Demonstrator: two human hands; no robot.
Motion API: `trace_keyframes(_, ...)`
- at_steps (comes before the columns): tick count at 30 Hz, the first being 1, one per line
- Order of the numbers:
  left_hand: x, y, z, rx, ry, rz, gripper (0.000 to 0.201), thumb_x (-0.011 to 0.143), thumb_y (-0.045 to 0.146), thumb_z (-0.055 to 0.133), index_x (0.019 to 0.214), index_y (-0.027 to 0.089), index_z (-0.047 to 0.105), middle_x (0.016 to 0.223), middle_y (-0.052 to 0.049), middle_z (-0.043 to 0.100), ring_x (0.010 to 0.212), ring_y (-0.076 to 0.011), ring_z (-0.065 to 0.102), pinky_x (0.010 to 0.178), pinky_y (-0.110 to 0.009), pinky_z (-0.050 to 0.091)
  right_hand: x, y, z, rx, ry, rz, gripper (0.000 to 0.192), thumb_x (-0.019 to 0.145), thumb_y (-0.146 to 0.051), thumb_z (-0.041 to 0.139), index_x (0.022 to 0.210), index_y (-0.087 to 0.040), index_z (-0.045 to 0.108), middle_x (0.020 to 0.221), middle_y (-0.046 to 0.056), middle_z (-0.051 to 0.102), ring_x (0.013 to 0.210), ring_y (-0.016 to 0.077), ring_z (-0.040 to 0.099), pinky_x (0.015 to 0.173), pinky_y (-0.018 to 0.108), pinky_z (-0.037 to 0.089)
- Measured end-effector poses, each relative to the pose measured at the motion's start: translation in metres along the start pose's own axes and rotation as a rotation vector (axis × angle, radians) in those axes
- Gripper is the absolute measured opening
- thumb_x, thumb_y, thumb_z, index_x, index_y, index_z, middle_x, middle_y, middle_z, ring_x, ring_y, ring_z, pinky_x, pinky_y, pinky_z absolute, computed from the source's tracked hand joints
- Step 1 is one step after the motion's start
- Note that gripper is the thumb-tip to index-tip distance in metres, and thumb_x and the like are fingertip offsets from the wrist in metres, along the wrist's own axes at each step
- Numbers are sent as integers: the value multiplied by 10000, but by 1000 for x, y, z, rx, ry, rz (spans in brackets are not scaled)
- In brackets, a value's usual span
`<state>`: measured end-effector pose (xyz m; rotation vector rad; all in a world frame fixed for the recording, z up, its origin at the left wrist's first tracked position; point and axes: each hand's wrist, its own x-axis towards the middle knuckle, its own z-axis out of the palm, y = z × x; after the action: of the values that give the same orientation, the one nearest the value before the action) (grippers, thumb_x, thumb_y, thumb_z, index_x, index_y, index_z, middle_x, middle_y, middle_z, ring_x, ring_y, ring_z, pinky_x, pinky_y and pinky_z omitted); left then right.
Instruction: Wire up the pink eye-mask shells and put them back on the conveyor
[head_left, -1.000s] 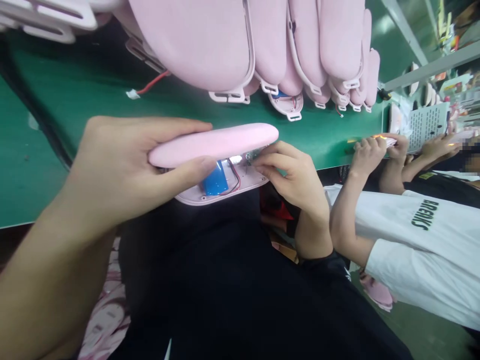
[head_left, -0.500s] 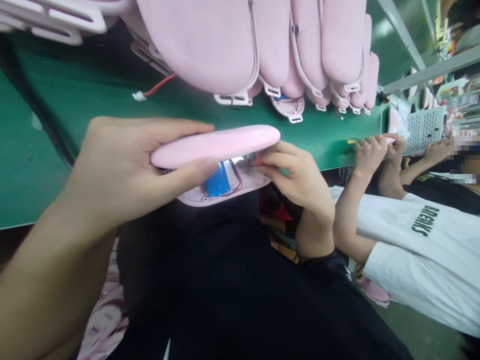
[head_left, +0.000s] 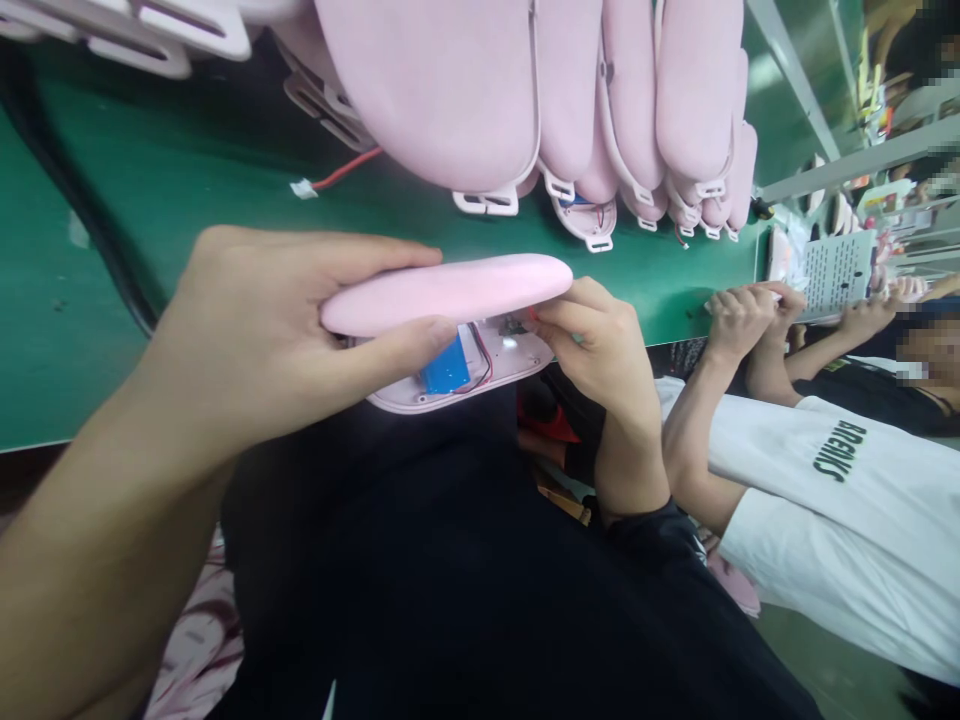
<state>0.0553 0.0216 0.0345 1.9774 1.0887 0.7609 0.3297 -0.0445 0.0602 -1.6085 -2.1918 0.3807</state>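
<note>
Head view: two hands hold a pink two-part case over the lap.
The left hand (head_left: 255,330) is closed around the top shell (head_left: 450,290), fingers above and thumb below, holding it raised off the base (head_left: 457,385), where a blue battery (head_left: 446,372) and wires show in the gap. The right hand (head_left: 600,345) pinches the case's right end, fingertips curled into the gap. More pink shells (head_left: 525,90) lie on the green bench (head_left: 187,190) beyond; a co-worker's hands (head_left: 739,310) work at right.
</note>
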Motion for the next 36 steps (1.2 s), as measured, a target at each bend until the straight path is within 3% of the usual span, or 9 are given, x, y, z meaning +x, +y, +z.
trace_keyframes(13, 1, -3, 1, 11, -8, 24, 628, 981, 780, 504, 1231, 309, 835, 1091, 64, 832, 976, -209, 783, 866, -308, 567, 3, 1, 1, 13, -24, 76, 155, 1055, -218, 660, 1017, -237, 809, 1050, 39, 804, 969, 196, 718, 904, 332, 587)
trace_keyframes(22, 1, -3, 0, 12, -2, 41, 636, 992, 772, 500, 1243, 289, 829, 1112, 61, 833, 993, -207, 787, 862, -300, 560, 2, 3, -2, 33, -70, -4, 174, 1067, -209, 636, 1054, -229, 808, 1079, 48, 798, 1014, 199, 733, 922, 333, 605)
trace_keyframes(29, 0, -4, 2, 12, 2, 27, 621, 979, 777, 500, 1228, 318, 835, 1082, 69, 828, 981, -210, 784, 860, -306, 576, 1, 3, 1, -26, -90, 26, 198, 1080, -240, 608, 1092, -249, 805, 1111, 54, 765, 1035, 218, 697, 946, 365, 603)
trace_keyframes(36, 2, -4, 4, 14, -2, 40, 615, 985, 768, 508, 1228, 306, 834, 1103, 61, 832, 1000, -224, 789, 859, -309, 574, 3, 0, 3, -73, -96, -21, 311, 1079, -161, 520, 1032, -263, 811, 1050, 44, 732, 1014, 217, 659, 936, 368, 590)
